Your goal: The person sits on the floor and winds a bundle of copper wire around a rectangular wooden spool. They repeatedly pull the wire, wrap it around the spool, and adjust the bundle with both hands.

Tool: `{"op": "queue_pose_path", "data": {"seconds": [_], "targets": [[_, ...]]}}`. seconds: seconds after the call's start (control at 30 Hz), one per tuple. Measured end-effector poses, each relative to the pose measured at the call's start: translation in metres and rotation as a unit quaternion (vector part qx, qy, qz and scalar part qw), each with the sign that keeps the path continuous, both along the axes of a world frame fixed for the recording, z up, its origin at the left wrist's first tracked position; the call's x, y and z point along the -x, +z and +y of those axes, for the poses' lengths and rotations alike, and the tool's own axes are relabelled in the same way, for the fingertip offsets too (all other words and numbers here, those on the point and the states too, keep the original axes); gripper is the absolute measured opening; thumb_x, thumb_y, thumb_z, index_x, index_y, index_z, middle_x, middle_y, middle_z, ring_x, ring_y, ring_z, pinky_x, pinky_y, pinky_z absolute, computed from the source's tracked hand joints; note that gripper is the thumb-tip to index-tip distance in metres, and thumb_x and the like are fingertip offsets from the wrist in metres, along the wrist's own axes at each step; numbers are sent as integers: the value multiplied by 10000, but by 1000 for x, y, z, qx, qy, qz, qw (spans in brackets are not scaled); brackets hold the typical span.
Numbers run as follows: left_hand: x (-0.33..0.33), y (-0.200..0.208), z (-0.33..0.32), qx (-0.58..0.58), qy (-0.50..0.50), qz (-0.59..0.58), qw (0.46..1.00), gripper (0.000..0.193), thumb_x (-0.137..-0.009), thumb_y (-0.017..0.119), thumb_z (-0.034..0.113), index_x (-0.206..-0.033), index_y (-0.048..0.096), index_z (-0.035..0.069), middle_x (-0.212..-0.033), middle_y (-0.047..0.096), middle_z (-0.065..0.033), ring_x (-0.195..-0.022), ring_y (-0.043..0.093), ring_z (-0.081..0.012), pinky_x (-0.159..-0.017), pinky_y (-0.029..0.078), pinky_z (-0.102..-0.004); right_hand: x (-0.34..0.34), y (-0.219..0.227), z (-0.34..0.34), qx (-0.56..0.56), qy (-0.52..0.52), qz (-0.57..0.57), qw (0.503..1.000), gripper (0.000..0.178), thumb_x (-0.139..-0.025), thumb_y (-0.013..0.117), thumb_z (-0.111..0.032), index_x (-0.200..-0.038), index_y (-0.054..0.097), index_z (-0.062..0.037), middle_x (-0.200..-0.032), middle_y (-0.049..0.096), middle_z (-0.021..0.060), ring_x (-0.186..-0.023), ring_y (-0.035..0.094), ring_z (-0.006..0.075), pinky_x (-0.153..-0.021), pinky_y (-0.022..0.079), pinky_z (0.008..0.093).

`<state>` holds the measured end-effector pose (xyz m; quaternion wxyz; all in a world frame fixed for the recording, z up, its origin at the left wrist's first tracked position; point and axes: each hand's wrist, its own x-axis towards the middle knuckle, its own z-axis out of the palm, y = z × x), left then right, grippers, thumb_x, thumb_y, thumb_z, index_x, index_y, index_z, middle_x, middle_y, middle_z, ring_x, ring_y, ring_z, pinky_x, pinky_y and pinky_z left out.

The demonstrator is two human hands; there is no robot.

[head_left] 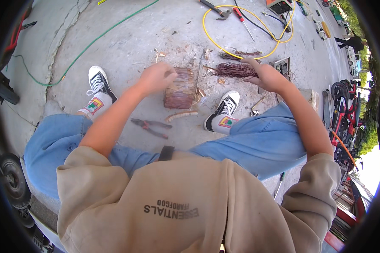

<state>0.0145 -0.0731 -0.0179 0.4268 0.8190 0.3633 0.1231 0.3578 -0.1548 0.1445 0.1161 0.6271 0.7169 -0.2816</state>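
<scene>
On the concrete between my shoes lies a block wound with reddish-brown wire [177,99], blurred near its top. My left hand [158,78] is at the block's upper left corner, its fingers curled together. Whatever they may pinch is too fine or blurred to make out. My right hand [266,76] is wrapped round the right end of a bundle of dark red-brown wire [230,70], whose loose strands stick out to the left toward the block. A smaller wire bundle [240,55] rests on the ground just beyond it.
Pliers [150,127] and a curved tan strip [181,115] lie nearer me. Farther off are a hammer [217,10], a red-handled screwdriver [242,22] and a looped yellow hose [207,31]. A green hose [99,38] crosses the left; debris surrounds the block. Machines stand at right.
</scene>
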Motion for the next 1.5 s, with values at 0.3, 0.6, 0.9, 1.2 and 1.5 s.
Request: {"op": "queue_pose_path", "data": {"seconds": [0.3,0.6,0.9,1.2,1.5], "targets": [[-3,76,-41,238,11,-31,971,371,-926,615,380,-764,564,50,-656,469,4,-643,429,-98,-593,377,-305,6,-8,16,1,102,-9,995,496,-840,726,-286,-1216,513,-43,-1003,659,209,-936,628,382,-815,488,432],[0,120,-61,307,-14,-125,943,291,-968,596,300,-781,581,78,-659,442,77,-597,371,-36,-545,326,-228,62,-28,14,-42,-6,194,980,524,-740,812,-377,-1092,619,-39,-916,665,205,-856,666,308,-752,503,383],[-45,150,-42,276,49,-181,943,295,-957,594,312,-825,664,57,-622,439,78,-596,366,-37,-553,310,-225,94,-27,-1,-158,-81,188,966,425,-742,743,-374,-941,663,-7,-816,680,193,-759,668,330,-714,523,392],[42,151,-11,367,292,-433,770,270,-958,584,255,-784,568,49,-500,271,90,-436,212,-30,-435,193,-227,28,-40,13,-81,-2,-20,997,338,-778,655,-317,-939,682,-21,-856,669,219,-810,651,373,-770,511,428],[107,128,-12,231,405,-218,857,267,-976,576,291,-822,562,74,-530,278,105,-442,214,-12,-425,173,-217,-23,12,45,-127,-448,577,671,192,-938,538,-184,-812,546,-39,-810,586,77,-654,556,176,-656,488,286]]}}
